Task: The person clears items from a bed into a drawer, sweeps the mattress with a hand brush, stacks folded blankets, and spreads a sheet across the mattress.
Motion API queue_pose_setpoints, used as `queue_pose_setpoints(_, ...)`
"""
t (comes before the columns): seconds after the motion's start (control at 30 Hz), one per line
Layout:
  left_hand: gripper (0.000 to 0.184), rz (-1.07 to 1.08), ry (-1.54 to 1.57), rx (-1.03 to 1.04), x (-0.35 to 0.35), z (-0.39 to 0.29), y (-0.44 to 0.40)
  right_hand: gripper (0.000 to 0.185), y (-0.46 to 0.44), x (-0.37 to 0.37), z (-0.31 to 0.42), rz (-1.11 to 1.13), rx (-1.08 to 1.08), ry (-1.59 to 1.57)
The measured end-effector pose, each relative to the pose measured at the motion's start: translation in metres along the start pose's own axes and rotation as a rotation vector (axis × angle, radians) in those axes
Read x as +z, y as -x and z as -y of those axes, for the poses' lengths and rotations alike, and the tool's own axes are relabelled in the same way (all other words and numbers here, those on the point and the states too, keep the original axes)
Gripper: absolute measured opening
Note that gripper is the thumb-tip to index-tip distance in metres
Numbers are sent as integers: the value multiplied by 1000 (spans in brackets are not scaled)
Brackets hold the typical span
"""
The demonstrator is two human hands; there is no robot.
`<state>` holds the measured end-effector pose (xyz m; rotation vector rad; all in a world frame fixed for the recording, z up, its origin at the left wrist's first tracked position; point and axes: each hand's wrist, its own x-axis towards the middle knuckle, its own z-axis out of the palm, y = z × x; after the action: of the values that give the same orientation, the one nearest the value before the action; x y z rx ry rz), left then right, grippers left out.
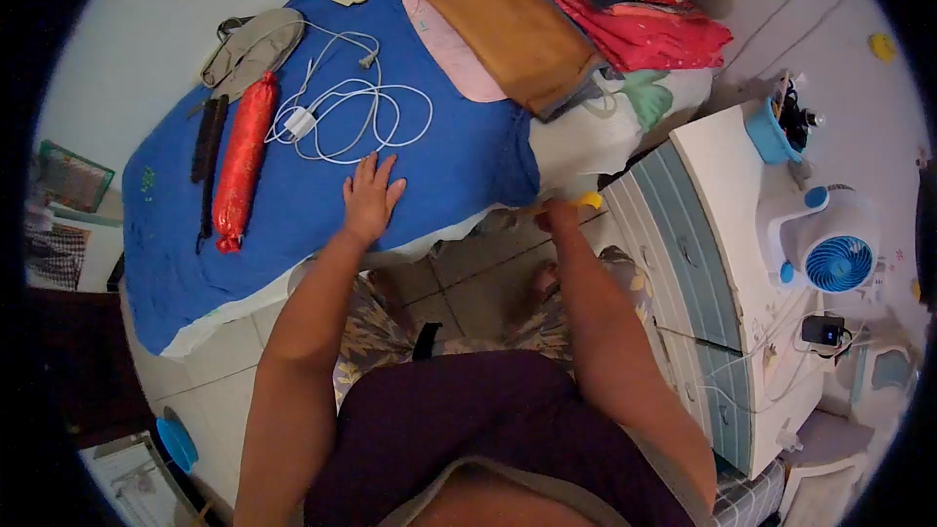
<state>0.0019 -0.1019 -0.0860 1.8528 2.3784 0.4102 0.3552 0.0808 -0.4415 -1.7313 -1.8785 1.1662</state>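
Note:
My left hand (367,203) lies flat with its fingers apart on the blue cloth (459,161) covering the bed. Just beyond its fingertips are loose loops of white cable (395,88) with a white plug (300,123). Down beside the bed's edge, my right hand (558,217) is closed around a thin thing with a yellow end (589,200); its kind cannot be made out. Left of the cable, a shiny red roll (242,164) lies next to a dark, narrow strip-like thing (209,141). A beige bag (256,47) rests above them.
On the bed's far side are a brown folded piece (503,24), a pink pad (444,44) and red bedding (634,34). To the right stands a white and blue drawer cabinet (717,176) bearing a fan (837,259) and a blue basket (771,132). A blue basin (177,444) is at lower left.

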Motion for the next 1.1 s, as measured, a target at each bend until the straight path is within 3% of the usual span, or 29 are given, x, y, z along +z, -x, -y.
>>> queue_pose_setpoints(0.07, 50, 1, 9, -6, 0, 1, 0, 25, 3, -3, 1, -26, -22, -4)
queue_pose_setpoints(0.17, 50, 10, 10, -7, 0, 1, 0, 25, 19, -24, 15, -269, 25, -265)
queue_pose_setpoints(0.27, 50, 18, 19, -7, -3, 0, 0, 23, 44, -69, 53, -497, 144, -825)
queue_pose_setpoints(0.33, 50, 21, 25, -8, -3, -1, 0, 22, 59, -93, 93, -696, 360, -1292)
queue_pose_setpoints(0.4, 50, 23, 21, -11, -3, 1, 0, 23, 63, -101, 97, -653, 477, -1108)
queue_pose_setpoints(0.5, 50, 22, 18, -11, -4, 1, 0, 24, 37, -75, 44, -758, 293, -639)
queue_pose_setpoints(0.57, 50, 27, 26, -14, -5, 1, 0, 25, 31, -63, 32, -819, 153, -489)
queue_pose_setpoints(0.67, 50, 34, 23, -22, -5, -1, 1, 26, 41, -71, 51, -866, 94, -465)
queue_pose_setpoints(0.87, 50, 44, 29, -26, -3, 2, -1, 28, 4, -48, 2, -1137, 10, -119)
queue_pose_setpoints(1.0, 50, 42, 29, -22, -4, 2, -3, 22, 70, -96, 115, -905, 358, -930)
queue_pose_setpoints(1.03, 50, 40, 27, -21, -4, 2, -3, 20, 82, -107, 139, -838, 435, -1003)
queue_pose_setpoints(1.1, 50, 39, 23, -21, -3, 3, -3, 19, 82, -106, 128, -751, 314, -334)
